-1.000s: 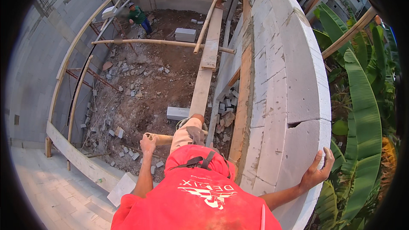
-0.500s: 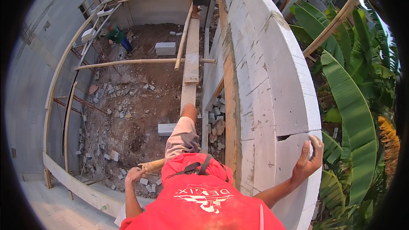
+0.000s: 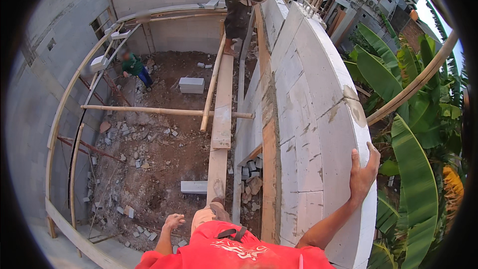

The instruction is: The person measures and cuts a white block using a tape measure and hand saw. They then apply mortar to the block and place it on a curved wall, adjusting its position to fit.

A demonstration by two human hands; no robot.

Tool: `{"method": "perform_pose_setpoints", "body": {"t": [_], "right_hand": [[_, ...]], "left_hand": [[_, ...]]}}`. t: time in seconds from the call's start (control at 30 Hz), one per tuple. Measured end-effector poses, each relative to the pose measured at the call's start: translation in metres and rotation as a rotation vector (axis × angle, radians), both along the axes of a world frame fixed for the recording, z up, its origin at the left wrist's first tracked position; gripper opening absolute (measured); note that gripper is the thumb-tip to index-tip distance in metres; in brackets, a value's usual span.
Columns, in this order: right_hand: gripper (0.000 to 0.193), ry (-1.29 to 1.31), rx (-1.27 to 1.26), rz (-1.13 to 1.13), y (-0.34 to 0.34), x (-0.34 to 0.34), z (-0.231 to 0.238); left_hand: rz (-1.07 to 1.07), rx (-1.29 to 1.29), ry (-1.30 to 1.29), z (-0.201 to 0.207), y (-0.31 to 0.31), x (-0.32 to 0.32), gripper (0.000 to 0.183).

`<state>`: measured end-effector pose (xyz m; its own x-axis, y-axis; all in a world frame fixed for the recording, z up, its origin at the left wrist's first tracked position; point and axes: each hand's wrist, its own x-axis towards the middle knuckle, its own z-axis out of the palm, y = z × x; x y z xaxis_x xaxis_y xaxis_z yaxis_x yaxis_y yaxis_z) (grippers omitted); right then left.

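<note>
Right grip (image 3: 364, 174) spread atop block wall (image 3: 313, 129) — left grip (image 3: 174, 221) apparently half-curled.

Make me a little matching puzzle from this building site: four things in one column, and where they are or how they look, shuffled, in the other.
Things
1. Wearer's right hand
2. Wearer's left hand
3. Nearer plank
4. Person in a green top

Places and states
A. Under the wearer's foot
B. Raised, with nothing visible in it
C. Down on the dirt ground
D. At the top edge of the pale block wall

Right pairs: 1-D, 2-B, 3-A, 4-C
</note>
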<state>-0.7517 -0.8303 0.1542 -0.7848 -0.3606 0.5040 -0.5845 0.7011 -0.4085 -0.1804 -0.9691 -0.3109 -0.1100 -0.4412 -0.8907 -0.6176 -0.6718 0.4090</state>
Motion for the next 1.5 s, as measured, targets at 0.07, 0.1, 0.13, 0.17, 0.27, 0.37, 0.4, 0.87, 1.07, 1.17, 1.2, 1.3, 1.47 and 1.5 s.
{"method": "perform_pose_setpoints", "body": {"t": [0.07, 0.1, 0.13, 0.17, 0.27, 0.37, 0.4, 0.87, 1.07, 1.17, 1.2, 1.3, 1.47, 1.5], "right_hand": [[0.052, -0.081, 0.069, -0.059, -0.027, -0.024, -0.003], [0.053, -0.108, 0.088, -0.065, -0.035, -0.033, -0.004], [0.053, -0.130, 0.133, -0.097, -0.041, -0.038, -0.007], [0.053, -0.109, 0.173, -0.130, -0.045, -0.042, -0.010], [0.054, -0.052, 0.205, -0.188, -0.051, -0.047, -0.015], [0.054, -0.033, 0.180, -0.210, -0.054, -0.045, -0.016], [0.054, -0.033, 0.171, -0.212, -0.054, -0.044, -0.015], [0.049, -0.077, 0.197, -0.234, -0.054, -0.048, -0.015], [0.044, -0.078, 0.166, -0.251, -0.054, -0.053, -0.015], [0.043, -0.092, 0.167, -0.259, -0.054, -0.055, -0.009], [0.042, -0.097, 0.173, -0.261, -0.057, -0.055, -0.006], [0.043, -0.229, 0.182, -0.427, -0.075, -0.059, 0.006], [0.047, -0.125, -0.043, -0.275, -0.158, -0.090, 0.018], [0.048, -0.137, -0.091, -0.210, -0.179, -0.099, 0.017]], "left_hand": [[0.026, 0.126, -0.008, -0.012, -0.008, -0.013, 0.037], [0.011, 0.181, -0.044, -0.015, -0.013, -0.021, 0.038], [0.019, 0.197, -0.064, -0.016, -0.022, -0.028, 0.039], [0.067, 0.223, -0.034, -0.015, -0.035, -0.036, 0.039], [0.012, 0.182, -0.035, -0.006, -0.093, -0.065, 0.037], [0.016, 0.057, 0.020, 0.011, -0.163, -0.091, 0.035], [0.035, 0.002, 0.034, 0.017, -0.184, -0.101, 0.034], [0.196, -0.053, 0.093, 0.046, -0.219, -0.115, 0.042], [0.358, 0.220, -0.015, -0.014, -0.145, -0.070, 0.052], [0.387, 0.148, 0.207, -0.050, -0.136, -0.076, 0.046], [0.338, 0.154, 0.146, -0.051, -0.142, -0.070, 0.046], [0.250, 0.101, 0.100, -0.047, -0.171, -0.086, 0.045], [0.373, 0.124, 0.154, -0.026, -0.248, -0.153, 0.050], [0.358, 0.106, 0.142, -0.022, -0.268, -0.165, 0.051]]}}
